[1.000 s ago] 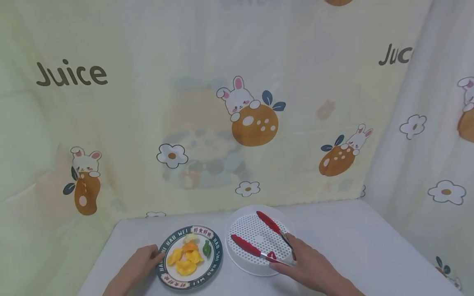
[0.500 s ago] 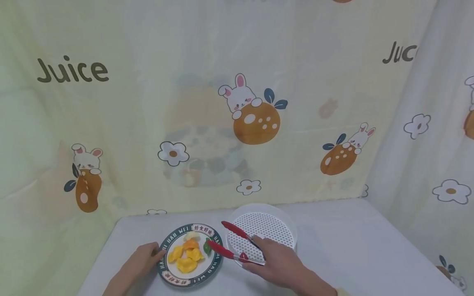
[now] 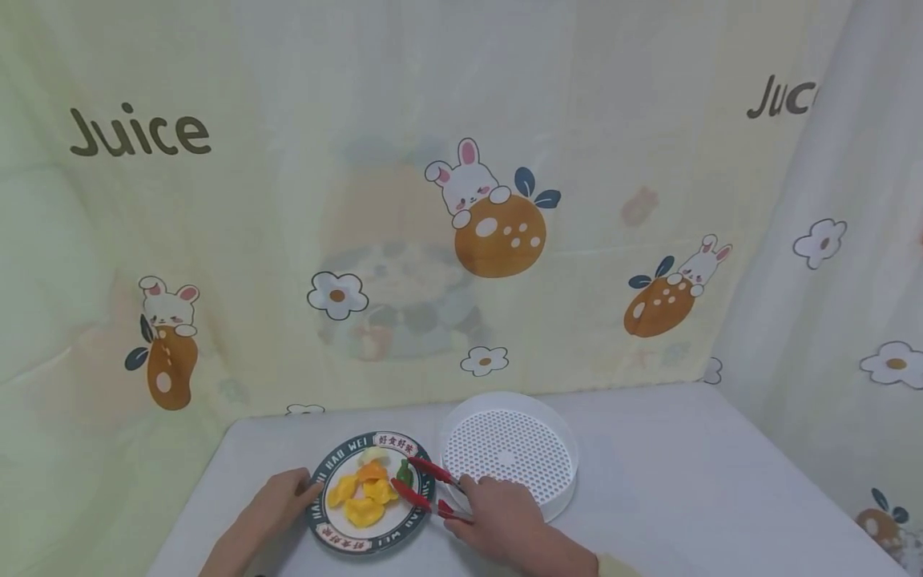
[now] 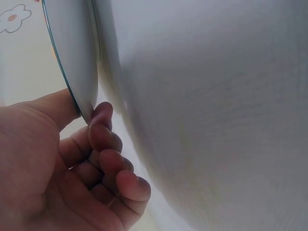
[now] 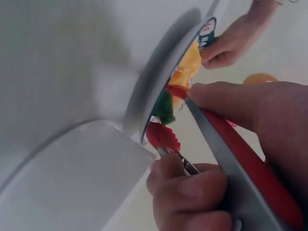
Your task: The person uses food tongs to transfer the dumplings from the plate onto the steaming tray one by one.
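A round plate with a dark green lettered rim holds several dumpling-like pieces: yellow ones, an orange one, a pale one and a green one near the right rim. My left hand pinches the plate's left edge, thumb above and fingers below, as the left wrist view shows. In my right hand I grip red-tipped metal tongs. Their spread tips reach over the plate's right side, one on either side of the green piece in the right wrist view.
Right of the plate stands a round white basket with a perforated bottom, partly behind my right hand. Both rest on a white-covered table. A curtain printed with rabbits and flowers hangs along the back and sides.
My right hand has carried the tongs left from over the basket to the green piece on the plate, and the tips have drawn closer together. The left hand stays at the plate's edge.
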A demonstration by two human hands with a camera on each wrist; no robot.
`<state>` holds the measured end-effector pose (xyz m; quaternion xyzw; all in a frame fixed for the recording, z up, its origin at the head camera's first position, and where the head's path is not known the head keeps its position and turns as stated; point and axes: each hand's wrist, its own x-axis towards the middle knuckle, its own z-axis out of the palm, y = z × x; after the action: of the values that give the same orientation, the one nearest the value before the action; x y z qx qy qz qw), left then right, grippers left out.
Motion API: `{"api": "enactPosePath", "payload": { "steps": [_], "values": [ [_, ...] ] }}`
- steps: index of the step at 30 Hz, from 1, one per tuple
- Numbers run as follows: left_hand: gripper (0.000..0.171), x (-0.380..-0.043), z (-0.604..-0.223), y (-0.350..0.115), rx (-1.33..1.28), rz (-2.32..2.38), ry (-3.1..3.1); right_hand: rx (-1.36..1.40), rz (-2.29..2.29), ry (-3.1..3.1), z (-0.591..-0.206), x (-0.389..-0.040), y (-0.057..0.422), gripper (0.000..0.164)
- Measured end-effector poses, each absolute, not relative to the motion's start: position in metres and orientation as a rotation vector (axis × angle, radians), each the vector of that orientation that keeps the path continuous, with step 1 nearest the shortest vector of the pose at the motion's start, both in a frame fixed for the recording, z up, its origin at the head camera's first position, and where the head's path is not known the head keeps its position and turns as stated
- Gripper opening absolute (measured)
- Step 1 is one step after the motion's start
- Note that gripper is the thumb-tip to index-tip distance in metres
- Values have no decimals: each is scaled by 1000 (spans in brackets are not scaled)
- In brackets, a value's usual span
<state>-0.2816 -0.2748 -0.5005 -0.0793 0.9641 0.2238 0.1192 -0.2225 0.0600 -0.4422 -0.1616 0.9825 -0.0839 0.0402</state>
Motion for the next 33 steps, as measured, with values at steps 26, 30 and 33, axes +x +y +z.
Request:
{"api": "enactPosePath", "payload": {
  "steps": [26,30,33],
  "values": [
    [23,-281,-497,-270,-261,674,2809,-529,-239,3050,-439,-222,61,48],
    [24,-280,-499,-270,-280,668,2802,-499,-303,3069,-432,-220,66,53],
    [24,-280,-500,-270,-291,660,2802,-498,-336,3098,-426,-218,71,56]
  ]
}}
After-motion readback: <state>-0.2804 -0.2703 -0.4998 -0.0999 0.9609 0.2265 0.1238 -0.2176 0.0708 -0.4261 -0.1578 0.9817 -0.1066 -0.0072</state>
